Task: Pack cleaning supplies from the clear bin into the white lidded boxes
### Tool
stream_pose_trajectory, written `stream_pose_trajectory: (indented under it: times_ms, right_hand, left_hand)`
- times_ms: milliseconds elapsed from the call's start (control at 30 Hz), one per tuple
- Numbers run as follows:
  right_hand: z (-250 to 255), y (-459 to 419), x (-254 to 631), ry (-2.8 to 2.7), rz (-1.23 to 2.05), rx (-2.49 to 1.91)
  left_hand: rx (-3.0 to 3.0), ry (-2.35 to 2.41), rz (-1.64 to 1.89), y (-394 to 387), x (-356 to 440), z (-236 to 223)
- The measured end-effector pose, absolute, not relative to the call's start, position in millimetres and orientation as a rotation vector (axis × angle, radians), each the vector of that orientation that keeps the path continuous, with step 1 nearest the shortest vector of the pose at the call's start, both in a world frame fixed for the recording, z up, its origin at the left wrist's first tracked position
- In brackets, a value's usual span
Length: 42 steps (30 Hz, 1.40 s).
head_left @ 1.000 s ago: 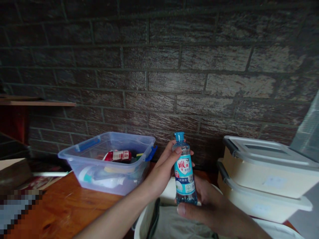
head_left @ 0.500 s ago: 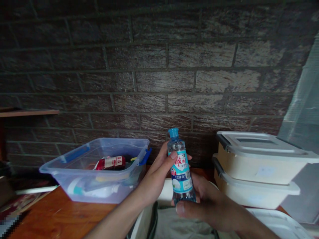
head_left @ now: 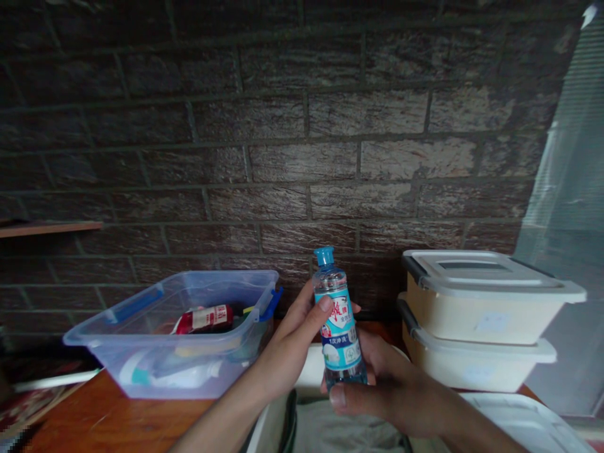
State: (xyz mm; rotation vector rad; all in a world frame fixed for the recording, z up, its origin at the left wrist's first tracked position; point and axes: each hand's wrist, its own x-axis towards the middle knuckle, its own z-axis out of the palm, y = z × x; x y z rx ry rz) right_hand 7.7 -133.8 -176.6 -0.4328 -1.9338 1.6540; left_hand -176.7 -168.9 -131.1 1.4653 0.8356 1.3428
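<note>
Only the view has shifted; left hand [head_left: 295, 336] and right hand [head_left: 394, 390] stay clamped around the bottle [head_left: 340, 333].

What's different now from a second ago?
Mainly, the view has swung right, so everything sits further left in the picture. Nothing was taken hold of or let go: the left hand and right hand still hold the clear blue-capped plastic bottle. The open translucent bluish plastic tub and stacked cream plastic boxes stayed put.
</note>
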Motion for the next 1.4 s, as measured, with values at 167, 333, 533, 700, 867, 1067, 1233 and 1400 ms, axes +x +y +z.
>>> stream_pose_trajectory:
  times_ms: [167, 333, 533, 700, 867, 1067, 1233, 1400]
  right_hand:
    - [-174, -132, 7, -1.961, 1.645, -0.422]
    - [-174, -131, 4, -1.95, 1.639, -0.421]
    - [-168, -135, 2, -1.98, 1.596, -0.341]
    - [-173, -132, 1, -2.062, 1.518, -0.36]
    - [-181, -128, 3, -2.056, 1.572, -0.365]
    - [-182, -131, 5, -2.038, 1.631, -0.391]
    - [-184, -132, 5, -2.084, 1.61, -0.463]
    - [-184, -131, 4, -2.074, 1.581, -0.475]
  left_hand:
    - [1.475, 0.833, 1.342, -166, -176, -131]
    - [1.451, 0.831, 1.342, -165, -177, -132]
    - [1.404, 0.804, 1.387, -160, -182, -136]
    - [1.241, 0.75, 1.401, -162, -177, -134]
    - [1.18, 0.697, 1.415, -165, -174, -129]
    - [1.117, 0.626, 1.417, -166, -173, -130]
    - [1.039, 0.52, 1.373, -167, -174, -127]
    - [1.034, 0.475, 1.367, -169, -175, -126]
